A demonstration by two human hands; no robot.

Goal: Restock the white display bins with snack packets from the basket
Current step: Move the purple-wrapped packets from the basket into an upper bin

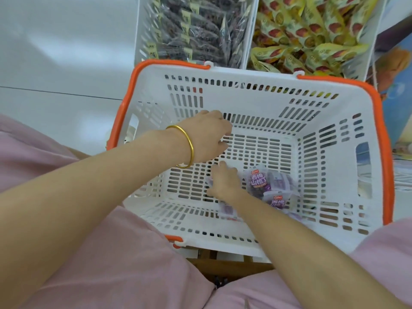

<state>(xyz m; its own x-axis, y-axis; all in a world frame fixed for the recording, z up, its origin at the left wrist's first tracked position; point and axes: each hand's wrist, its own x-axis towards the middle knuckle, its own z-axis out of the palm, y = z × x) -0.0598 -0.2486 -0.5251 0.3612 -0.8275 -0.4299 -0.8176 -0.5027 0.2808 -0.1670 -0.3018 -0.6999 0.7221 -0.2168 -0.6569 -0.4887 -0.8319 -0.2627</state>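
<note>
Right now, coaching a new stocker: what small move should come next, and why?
Probably close the right hand around the purple packets it touches and lift them: only a few lie on the basket floor, and the left hand hovers above, holding nothing visible.

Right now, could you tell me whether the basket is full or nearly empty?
Nearly empty: the basket shows mostly bare slotted floor; only a few purple snack packets remain, by the right hand.
</note>
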